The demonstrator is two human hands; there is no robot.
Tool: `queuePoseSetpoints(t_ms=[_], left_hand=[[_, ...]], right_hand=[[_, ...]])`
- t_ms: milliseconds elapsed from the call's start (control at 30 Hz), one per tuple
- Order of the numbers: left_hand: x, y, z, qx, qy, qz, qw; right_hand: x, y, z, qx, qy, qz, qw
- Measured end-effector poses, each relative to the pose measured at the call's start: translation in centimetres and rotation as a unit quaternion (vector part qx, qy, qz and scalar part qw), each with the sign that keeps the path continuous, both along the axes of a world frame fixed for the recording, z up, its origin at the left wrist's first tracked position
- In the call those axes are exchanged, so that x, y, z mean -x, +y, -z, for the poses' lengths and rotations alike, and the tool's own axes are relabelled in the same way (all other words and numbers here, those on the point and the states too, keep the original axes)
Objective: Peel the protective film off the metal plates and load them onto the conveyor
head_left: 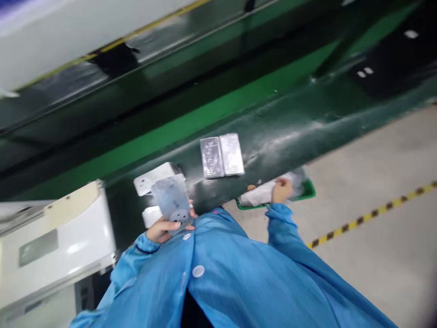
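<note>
My left hand (161,228) is closed around the lower end of a flat bluish-grey panel (170,196) with a round, socket-like pattern of holes. Behind it lie a white panel with similar holes (155,178) and another white piece (152,216), both on the dark green bench. Over to the right, my right hand (282,190) reaches into a green basket (310,190). Its fingers are pinched on the clear plastic bags (297,180) there. Motion blur softens the fingertips.
Two stacks of silvery plastic-wrapped pieces (221,156) sit side by side on the bench (273,136). A white machine (68,246) stands at the left. Yellow-black tape (372,214) crosses the pale floor at the right. Dark items (399,59) lie at the far right.
</note>
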State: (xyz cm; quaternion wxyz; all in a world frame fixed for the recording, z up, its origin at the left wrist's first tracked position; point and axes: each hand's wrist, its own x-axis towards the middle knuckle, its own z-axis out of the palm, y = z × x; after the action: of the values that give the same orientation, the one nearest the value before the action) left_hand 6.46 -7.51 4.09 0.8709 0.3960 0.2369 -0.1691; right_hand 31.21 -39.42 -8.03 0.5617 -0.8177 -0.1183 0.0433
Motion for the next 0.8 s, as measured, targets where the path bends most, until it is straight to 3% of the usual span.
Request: queuePoseSetpoints(t_ms=[67, 133, 167, 200, 300, 367, 433, 500, 567, 800], left_hand=[[0.1, 0.5, -0.1, 0.025, -0.031, -0.018, 0.999], [0.4, 1.1, 0.0, 0.017, -0.058, -0.032, 0.998], [0.5, 1.5, 0.0, 0.007, -0.074, -0.032, 0.997], [0.7, 1.8, 0.0, -0.004, -0.086, -0.028, 0.996], [1.8, 2.8, -0.3, -0.036, -0.091, 0.006, 0.995], [3.0, 3.4, -0.6, -0.070, -0.078, 0.033, 0.994], [4.5, 4.2, -0.7, -0.104, -0.066, 0.048, 0.991], [6.3, 4.8, -0.7, -0.118, -0.064, 0.043, 0.990], [8.2, 5.3, -0.6, -0.115, -0.070, 0.023, 0.991], [14.8, 5.9, -0.7, -0.071, -0.157, -0.164, 0.971]], right_hand=[[-0.7, 2.1, -2.5, -0.007, -0.068, 0.068, 0.995], [-0.1, 5.8, -5.6, -0.005, -0.144, 0.069, 0.987], [0.6, 8.1, -7.4, 0.023, -0.220, 0.013, 0.975], [1.7, 10.5, -9.3, 0.037, -0.294, -0.085, 0.951], [5.6, 17.9, -14.5, 0.047, -0.429, -0.364, 0.825], [7.9, 21.9, -16.7, 0.038, -0.479, -0.519, 0.707], [9.5, 24.9, -17.7, 0.040, -0.495, -0.625, 0.603], [10.6, 27.0, -17.6, 0.044, -0.500, -0.676, 0.539], [11.5, 28.6, -17.2, 0.043, -0.506, -0.692, 0.512], [15.5, 34.1, -17.8, 0.005, -0.472, -0.731, 0.493]])
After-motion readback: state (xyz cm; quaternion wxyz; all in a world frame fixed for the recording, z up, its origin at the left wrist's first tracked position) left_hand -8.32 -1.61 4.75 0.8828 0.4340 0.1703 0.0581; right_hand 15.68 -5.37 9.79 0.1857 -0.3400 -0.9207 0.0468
